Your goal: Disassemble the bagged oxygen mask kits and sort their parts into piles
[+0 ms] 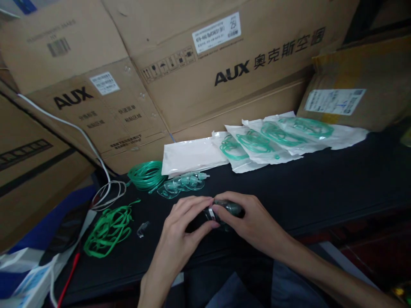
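Between my two hands, at the front edge of the black table, is a clear plastic face mask (pixel 233 208) with a small silvery metal strip (pixel 211 212) on it. My left hand (pixel 183 224) pinches its left side, thumb below and fingers above, beside the strip. My right hand (pixel 245 214) is closed around the right side, its thumb tip close to the strip. Fingers cover much of the mask's outline. Just beyond my left hand lies a row of nested clear green-tinted masks (pixel 184 184). A small pile of clear or shiny bits (pixel 142 229) lies left of that hand.
Coiled green tubing (pixel 146 175) and flat green straps (pixel 109 231) lie on the left. Behind are a white packet stack (pixel 192 156) and several pouches with green tubing (pixel 257 141). Cardboard boxes (pixel 180 98) stand at the back. A white power strip (pixel 35 284) with cables sits lower left.
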`<state>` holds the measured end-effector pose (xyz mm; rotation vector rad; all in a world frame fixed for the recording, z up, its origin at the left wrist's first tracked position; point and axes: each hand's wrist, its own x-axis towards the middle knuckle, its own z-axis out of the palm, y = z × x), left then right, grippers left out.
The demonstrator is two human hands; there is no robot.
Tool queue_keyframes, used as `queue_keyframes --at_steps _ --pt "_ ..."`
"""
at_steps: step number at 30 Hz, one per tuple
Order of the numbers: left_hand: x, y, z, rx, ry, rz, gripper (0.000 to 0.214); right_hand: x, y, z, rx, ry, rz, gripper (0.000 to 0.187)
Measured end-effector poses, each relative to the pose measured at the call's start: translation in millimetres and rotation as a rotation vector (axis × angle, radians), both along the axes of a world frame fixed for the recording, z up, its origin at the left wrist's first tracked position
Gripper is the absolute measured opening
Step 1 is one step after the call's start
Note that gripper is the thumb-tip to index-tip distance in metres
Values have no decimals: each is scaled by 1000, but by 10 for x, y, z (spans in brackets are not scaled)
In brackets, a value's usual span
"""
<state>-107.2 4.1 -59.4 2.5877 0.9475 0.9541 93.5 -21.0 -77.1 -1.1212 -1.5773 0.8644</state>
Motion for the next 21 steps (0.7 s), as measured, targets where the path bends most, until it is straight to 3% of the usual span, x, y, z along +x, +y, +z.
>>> queue_keyframes --at_steps 9,13,21 --pt "-115 33 22 31 -26 54 29 11 -16 66 -6 25 99 12" --pt "-173 52 34 9 -33 73 35 8 -8 36 32 26 129 21" --pt "-165 63 5 47 -82 -21 29 0 -3 -11 -54 10 110 17"
